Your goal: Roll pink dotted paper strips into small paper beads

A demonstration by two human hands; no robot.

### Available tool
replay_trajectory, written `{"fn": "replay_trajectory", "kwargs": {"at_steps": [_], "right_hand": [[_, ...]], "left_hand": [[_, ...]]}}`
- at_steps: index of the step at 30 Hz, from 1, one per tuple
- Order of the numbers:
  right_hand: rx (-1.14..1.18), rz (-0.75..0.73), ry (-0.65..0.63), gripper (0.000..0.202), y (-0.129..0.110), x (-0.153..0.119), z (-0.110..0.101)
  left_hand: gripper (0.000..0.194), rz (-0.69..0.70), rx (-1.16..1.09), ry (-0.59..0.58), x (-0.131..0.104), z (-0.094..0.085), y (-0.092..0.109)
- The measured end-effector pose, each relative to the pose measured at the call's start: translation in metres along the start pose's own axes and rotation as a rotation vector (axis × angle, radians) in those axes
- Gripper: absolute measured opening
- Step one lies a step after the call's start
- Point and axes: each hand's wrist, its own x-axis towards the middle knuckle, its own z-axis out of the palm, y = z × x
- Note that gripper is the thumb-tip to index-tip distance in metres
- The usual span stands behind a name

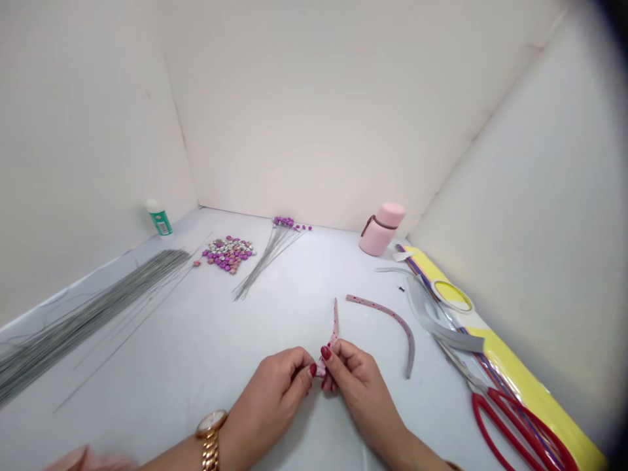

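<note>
Low in the middle of the view, my left hand (pixel 275 390) and my right hand (pixel 357 387) meet over the table. Both pinch a narrow pink paper strip with small red marks (pixel 335 320), which looks folded or knotted between the fingertips. Its loose end points up and away from me. My thumbs cover part of the folded piece. Right of my right hand lies a second patterned strip (pixel 392 314), curved, pink at one end and greyish at the other.
Red-handled scissors (pixel 510 412) and a tape roll (pixel 471 306) lie on yellow sheets (pixel 520 373) at right. A pink flask (pixel 382 229) stands behind. Purple and silver beads (pixel 229 254), beaded wires (pixel 269 255), a wire bundle (pixel 98 314) and a glue stick (pixel 160 218) occupy the left.
</note>
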Motion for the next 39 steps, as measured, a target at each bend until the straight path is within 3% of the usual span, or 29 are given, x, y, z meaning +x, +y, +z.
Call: {"fn": "replay_trajectory", "kwargs": {"at_steps": [7,13,21,39], "right_hand": [[0.059,0.022,-0.011,0.030,0.0008,0.0020,0.0002],[0.021,0.087,-0.093,0.032,0.0011,0.0010,0.0003],[0.030,0.078,-0.078,0.033,0.0005,0.0008,0.0018],[-0.017,0.015,-0.030,0.028,0.0018,0.0015,0.0016]], "left_hand": [[0.024,0.042,0.003,-0.048,-0.0020,-0.0017,0.0023],[0.023,0.050,0.076,0.029,-0.0026,-0.0006,0.0013],[0.020,0.020,-0.129,0.029,-0.0008,0.0008,-0.0003],[0.015,-0.001,-0.261,0.089,0.0004,0.0028,-0.0033]]}}
